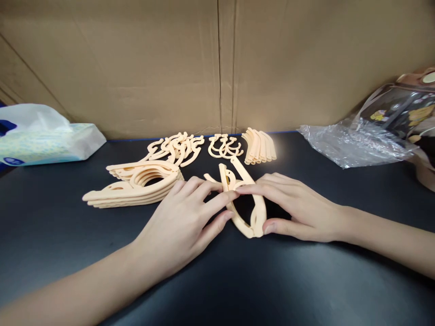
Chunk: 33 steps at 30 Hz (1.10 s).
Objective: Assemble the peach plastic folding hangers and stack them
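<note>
A cream plastic folding hanger (259,212) is between my hands just above or on the black table, its arms folded close together. My left hand (190,213) grips its left side, with index finger and thumb on the curved part. From the other side my right hand (302,206) pinches it, index finger across the top and thumb at the lower right edge. Both index fingertips almost meet at the middle, partly hiding the joint. Left of my left hand lies a stack of similar folded hangers (129,194).
Behind are a pile of hook-shaped pieces (176,147), several curved pieces (222,147) and a row of curved strips (260,145). A tissue pack (81,140) lies at left. Clear plastic wrap (353,142) and a transparent bag (401,104) lie at right. A cardboard wall (152,68) stands behind.
</note>
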Motion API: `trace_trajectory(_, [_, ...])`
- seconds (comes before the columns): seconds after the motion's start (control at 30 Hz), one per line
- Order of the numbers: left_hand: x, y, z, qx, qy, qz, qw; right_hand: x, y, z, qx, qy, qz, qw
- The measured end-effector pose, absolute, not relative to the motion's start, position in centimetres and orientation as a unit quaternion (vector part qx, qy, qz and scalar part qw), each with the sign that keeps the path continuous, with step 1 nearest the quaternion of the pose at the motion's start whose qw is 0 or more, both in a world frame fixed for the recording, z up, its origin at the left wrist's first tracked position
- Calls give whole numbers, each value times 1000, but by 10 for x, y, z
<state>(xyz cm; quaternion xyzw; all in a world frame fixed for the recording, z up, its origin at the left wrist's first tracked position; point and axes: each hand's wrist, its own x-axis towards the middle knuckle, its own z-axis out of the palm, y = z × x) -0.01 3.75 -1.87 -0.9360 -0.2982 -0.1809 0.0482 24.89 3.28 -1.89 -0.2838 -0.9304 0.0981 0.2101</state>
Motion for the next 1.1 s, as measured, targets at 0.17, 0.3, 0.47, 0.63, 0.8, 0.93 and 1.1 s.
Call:
trace_trajectory(0.17, [0, 38, -17, -929, -326, -172, 31, 249, 29, -17, -325, -905, 45, 272])
trace_trajectory(0.3, [0, 39, -18, -926, -332, -178, 32, 249, 27, -15, -366, -894, -74, 249])
trace_trajectory(0.47, [0, 38, -18, -920, -344, -182, 33, 251, 30, -18, -382, -879, -191, 213])
trace_trajectory(0.63, [-1, 38, -18, -919, -349, -183, 14, 250, 26, -20, -413, -835, -303, 201])
trace_trajectory(0.8, [-1, 37, -18, -916, -350, -195, 18, 244, 23, -17, -316, -896, -238, 199])
trace_trajectory(0.93, [-1, 36, -17, -920, -331, -209, 33, 242, 27, -19, -263, -926, -193, 189])
trace_trajectory(1.1, [0, 36, -16, -921, -316, -220, 59, 243, 27, -20, -248, -930, -190, 192])
